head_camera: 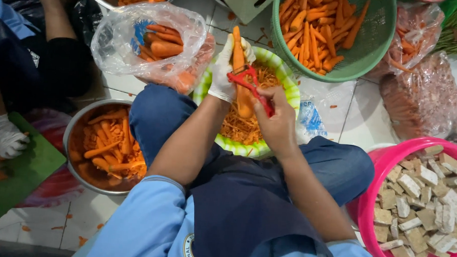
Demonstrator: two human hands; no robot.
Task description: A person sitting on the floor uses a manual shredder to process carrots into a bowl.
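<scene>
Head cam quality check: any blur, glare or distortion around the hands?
Head view: lighting even and soft, shadows faint. Left hand, gloved, and the carrot look sharp; right hand with the red peeler only slightly soft. Mild glare on the plastic bag. Wide-angle bending toward the edges, seen at the pink basket.

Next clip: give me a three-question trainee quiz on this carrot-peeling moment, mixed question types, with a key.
1. True or false: the gloved left hand holds the carrot over the green-and-white bowl.
2. The right hand grips: A) a knife B) a red peeler C) a spoon.
3. What fills the pink basket at lower right?

Key: 1 true. 2 B. 3 pale cubed blocks, possibly tofu or tempeh.
</scene>
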